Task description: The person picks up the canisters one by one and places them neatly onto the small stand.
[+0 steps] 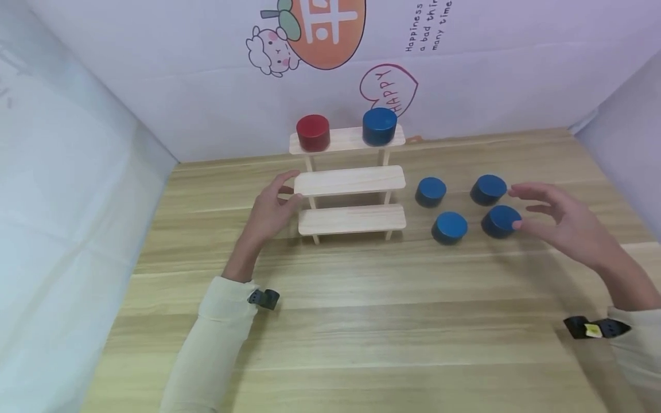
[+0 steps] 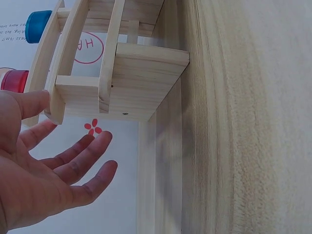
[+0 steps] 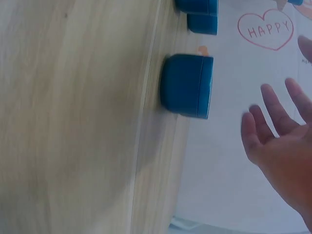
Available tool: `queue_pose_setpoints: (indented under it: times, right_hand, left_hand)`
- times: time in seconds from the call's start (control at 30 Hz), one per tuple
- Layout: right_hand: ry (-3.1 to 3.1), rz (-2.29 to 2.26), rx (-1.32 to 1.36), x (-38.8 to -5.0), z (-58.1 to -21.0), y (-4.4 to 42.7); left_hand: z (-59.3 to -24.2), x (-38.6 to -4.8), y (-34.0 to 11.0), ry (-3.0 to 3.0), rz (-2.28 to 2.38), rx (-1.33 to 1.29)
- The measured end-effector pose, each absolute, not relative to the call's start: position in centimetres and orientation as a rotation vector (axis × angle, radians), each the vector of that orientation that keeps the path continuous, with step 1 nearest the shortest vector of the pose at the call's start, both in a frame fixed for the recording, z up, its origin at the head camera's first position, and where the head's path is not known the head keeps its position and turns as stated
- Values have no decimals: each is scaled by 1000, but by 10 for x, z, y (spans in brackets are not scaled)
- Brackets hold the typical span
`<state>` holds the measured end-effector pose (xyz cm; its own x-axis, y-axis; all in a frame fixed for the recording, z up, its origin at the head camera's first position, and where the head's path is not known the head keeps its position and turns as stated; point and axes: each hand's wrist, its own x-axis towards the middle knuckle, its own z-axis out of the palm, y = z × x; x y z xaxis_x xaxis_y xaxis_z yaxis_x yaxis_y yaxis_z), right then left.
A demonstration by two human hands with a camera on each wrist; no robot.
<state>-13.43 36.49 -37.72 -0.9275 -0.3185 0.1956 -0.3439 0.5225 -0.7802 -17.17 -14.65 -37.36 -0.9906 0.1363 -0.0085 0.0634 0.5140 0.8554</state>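
A three-tier wooden display stand (image 1: 351, 219) stands at the back of the table. My left hand (image 1: 271, 209) holds the left end of its middle tier (image 2: 56, 100) between thumb and index finger, the other fingers spread loosely. On the top tier sit a red round tin (image 1: 313, 133) and a blue round tin (image 1: 379, 127). Several blue round tins (image 1: 431, 191) with lids rest on the table right of the stand. My right hand (image 1: 563, 223) hovers above the table beside the two rightmost tins (image 1: 502, 221), fingers apart, holding nothing; the right wrist view shows a gap to the nearest tin (image 3: 186, 86).
A white printed backdrop (image 1: 206, 103) with a red heart drawing rises behind the stand. White cloth (image 1: 62, 229) borders the table on the left, and another pale wall (image 1: 630, 137) on the right. Wood-grain tabletop (image 1: 361, 321) lies in front.
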Motion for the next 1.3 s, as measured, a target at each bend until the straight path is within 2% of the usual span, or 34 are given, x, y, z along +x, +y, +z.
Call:
queue_pose_setpoints:
  times: [0.63,1.03,1.3]
  right_hand:
    - [-2890,1430,560,-145,-405,417]
    - [-3063,1277,362,-152,-413,437]
    - [-3078,1304,330,-153,-416,438]
  left_hand:
    - [-371,-171,-149,2646,1500,142]
    - [-371,-171,-152,2656,1477,144]
    - [-374,-173,-151,2675,1474,172]
